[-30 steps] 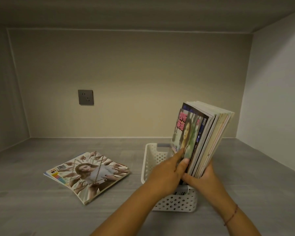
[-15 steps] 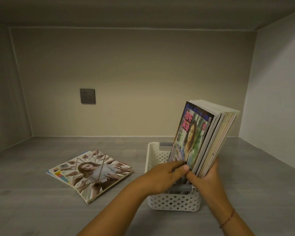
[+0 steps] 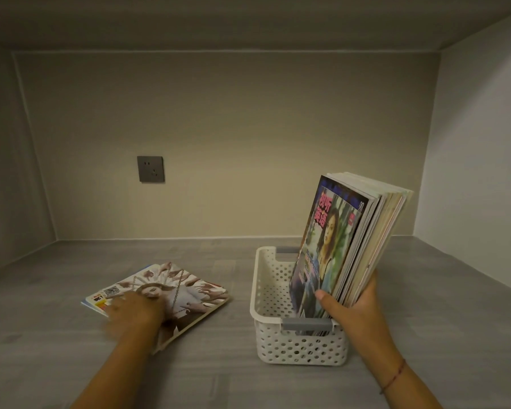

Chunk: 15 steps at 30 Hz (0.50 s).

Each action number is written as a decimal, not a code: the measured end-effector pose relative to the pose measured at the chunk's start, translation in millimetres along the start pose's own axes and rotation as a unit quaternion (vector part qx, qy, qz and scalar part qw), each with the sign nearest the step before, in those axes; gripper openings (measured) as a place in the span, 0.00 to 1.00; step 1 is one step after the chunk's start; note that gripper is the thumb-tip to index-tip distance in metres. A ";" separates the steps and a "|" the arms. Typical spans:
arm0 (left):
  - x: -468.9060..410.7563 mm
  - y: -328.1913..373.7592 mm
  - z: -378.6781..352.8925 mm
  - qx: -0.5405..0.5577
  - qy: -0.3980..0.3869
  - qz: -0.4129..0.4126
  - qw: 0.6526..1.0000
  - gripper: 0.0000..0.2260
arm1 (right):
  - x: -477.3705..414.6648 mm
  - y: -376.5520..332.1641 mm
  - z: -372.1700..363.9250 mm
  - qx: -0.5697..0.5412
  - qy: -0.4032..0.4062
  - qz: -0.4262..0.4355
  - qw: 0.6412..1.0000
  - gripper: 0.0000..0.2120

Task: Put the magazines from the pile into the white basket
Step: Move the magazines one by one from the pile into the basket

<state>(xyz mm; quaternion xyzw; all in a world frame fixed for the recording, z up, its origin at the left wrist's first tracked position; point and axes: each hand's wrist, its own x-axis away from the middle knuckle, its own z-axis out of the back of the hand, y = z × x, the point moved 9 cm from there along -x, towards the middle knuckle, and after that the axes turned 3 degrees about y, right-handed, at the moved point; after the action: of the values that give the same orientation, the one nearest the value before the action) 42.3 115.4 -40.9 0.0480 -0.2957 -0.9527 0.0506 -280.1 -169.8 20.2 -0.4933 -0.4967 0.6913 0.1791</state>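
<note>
A white perforated basket with grey handles stands on the grey floor at centre right. Several magazines stand upright in its right side, leaning right, a cover with a woman facing left. My right hand grips their lower edge, thumb on the front cover. A last magazine with a cover of many hands lies flat to the left of the basket. My left hand, blurred, rests on its near left part, fingers spread over the cover.
This is a recess with beige back wall, a grey socket on it, and side walls left and right. Grey wood-look floor surrounds the basket and magazine.
My left hand has let go of the upright magazines and moved left onto the flat magazine. My right hand alone holds the stack in the basket.
</note>
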 end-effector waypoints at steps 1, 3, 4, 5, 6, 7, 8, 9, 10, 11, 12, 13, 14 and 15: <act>-7.7 -13.3 -0.1 -0.006 0.007 0.013 1.000 0.41 | 0.2 -0.2 -0.2 0.001 0.000 -0.001 1.000 0.44; -20.4 -32.3 2.7 0.005 0.015 0.035 0.999 0.48 | 0.4 0.3 -0.8 0.002 -0.002 -0.004 1.000 0.45; -25.1 -37.3 4.1 0.009 0.009 0.043 0.999 0.50 | 0.6 0.7 -1.0 0.001 -0.003 -0.006 1.000 0.44; -29.4 -39.5 4.1 0.013 -0.005 0.044 0.999 0.51 | 0.4 0.8 -1.3 0.000 -0.004 -0.006 1.000 0.44; -33.0 -39.0 3.6 0.020 -0.023 0.040 0.999 0.50 | 0.3 1.0 -1.1 0.000 -0.004 -0.005 1.000 0.44; -36.6 -37.6 2.4 0.028 -0.040 0.034 0.998 0.48 | 0.0 1.0 -1.0 0.000 -0.003 -0.004 1.000 0.44; -39.2 -35.9 1.6 0.030 -0.057 0.028 0.998 0.45 | -0.2 0.8 -1.1 0.000 -0.002 -0.003 1.000 0.43; -40.3 -33.7 1.2 0.028 -0.071 0.021 0.997 0.43 | -0.1 0.5 -0.9 0.002 -0.001 -0.002 1.000 0.43; -40.5 -31.4 1.1 0.024 -0.084 0.014 0.996 0.41 | 0.0 0.1 -1.0 0.004 -0.001 -0.001 1.000 0.43; -40.9 -28.9 1.2 0.024 -0.091 0.008 0.996 0.40 | 0.1 -0.3 -1.1 0.004 0.000 -0.001 1.000 0.43; -40.5 -27.4 1.7 0.028 -0.096 0.004 0.995 0.39 | 0.4 -0.5 -1.2 0.004 -0.001 -0.002 1.000 0.43; -39.9 -27.3 1.6 0.036 -0.097 0.003 0.995 0.38 | 0.5 -0.9 -1.0 0.003 -0.001 -0.003 1.000 0.43; -39.3 -28.2 1.8 0.045 -0.093 0.003 0.995 0.37 | 0.7 -1.3 -0.9 0.002 -0.002 -0.003 1.000 0.43; -39.2 -29.0 1.6 0.052 -0.088 0.000 0.995 0.35 | 0.5 -2.0 -0.9 0.003 -0.001 -0.002 1.000 0.43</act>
<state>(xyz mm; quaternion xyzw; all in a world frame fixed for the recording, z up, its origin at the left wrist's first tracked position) 79.0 145.0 -53.6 -0.0336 -0.3478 -0.9367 0.0214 -280.0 -168.1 21.7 -0.4910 -0.4961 0.6928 0.1810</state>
